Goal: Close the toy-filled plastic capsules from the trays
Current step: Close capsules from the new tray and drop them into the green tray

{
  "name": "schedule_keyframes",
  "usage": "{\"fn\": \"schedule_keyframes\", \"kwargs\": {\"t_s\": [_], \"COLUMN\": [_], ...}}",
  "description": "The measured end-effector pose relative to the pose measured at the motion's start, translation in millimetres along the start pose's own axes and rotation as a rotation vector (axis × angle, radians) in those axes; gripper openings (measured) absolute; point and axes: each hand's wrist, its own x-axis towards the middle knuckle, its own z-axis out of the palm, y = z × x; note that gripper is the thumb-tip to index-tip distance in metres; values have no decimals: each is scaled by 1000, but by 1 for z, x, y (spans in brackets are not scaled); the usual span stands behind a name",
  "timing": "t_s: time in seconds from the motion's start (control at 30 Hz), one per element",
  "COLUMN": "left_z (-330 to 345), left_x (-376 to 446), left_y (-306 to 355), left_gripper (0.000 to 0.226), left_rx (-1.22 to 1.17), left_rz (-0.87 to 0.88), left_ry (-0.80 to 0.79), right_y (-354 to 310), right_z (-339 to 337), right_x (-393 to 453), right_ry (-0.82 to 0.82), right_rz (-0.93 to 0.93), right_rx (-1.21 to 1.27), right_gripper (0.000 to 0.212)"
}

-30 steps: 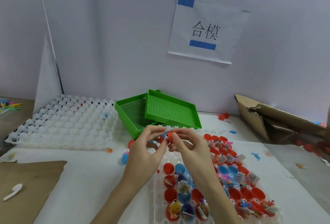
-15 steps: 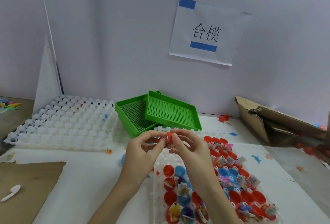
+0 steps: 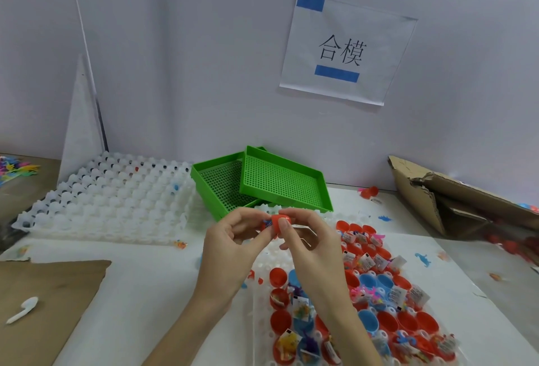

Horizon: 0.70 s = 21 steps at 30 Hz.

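Both hands are raised above the table and hold one red capsule (image 3: pixel 277 222) between them. My left hand (image 3: pixel 233 244) pinches its left side with thumb and fingers. My right hand (image 3: pixel 309 244) grips the red half from the right, thumb on its front. A bit of blue toy shows at the capsule's left edge. Below the hands lies a white dimpled tray (image 3: pixel 264 301) holding several open red and blue capsule halves (image 3: pixel 379 284) with small toys and paper slips in them.
A second white dimpled tray (image 3: pixel 110 199) lies at the back left. Two green mesh trays (image 3: pixel 280 187) overlap behind my hands. A torn cardboard box (image 3: pixel 455 193) lies at the right, brown cardboard (image 3: pixel 49 307) with a white plastic spoon (image 3: pixel 23 308) at the left. Loose toys dot the white table.
Both hands have kept the red capsule between them and have lowered slightly and drawn a little nearer to me. The capsule halves look pressed closer together.
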Motion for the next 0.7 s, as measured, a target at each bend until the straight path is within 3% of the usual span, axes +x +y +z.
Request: {"fn": "schedule_keyframes", "kwargs": {"t_s": [0.17, 0.33, 0.5, 0.7], "left_z": [-3, -4, -5, -1], "left_x": [2, 3, 3, 2], "left_y": [2, 3, 3, 1], "left_gripper": [16, 12, 18, 19], "left_rx": [60, -29, 31, 108], "left_rz": [11, 8, 45, 133], "left_ry": [-46, -70, -108, 7], "right_y": [0, 0, -1, -4], "right_z": [2, 3, 3, 3], "right_x": [-1, -1, -2, -2], "right_ry": [22, 20, 32, -30], "right_rz": [14, 30, 40, 46], "right_rx": [44, 115, 158, 178], "right_gripper": [8, 9, 10, 9]}}
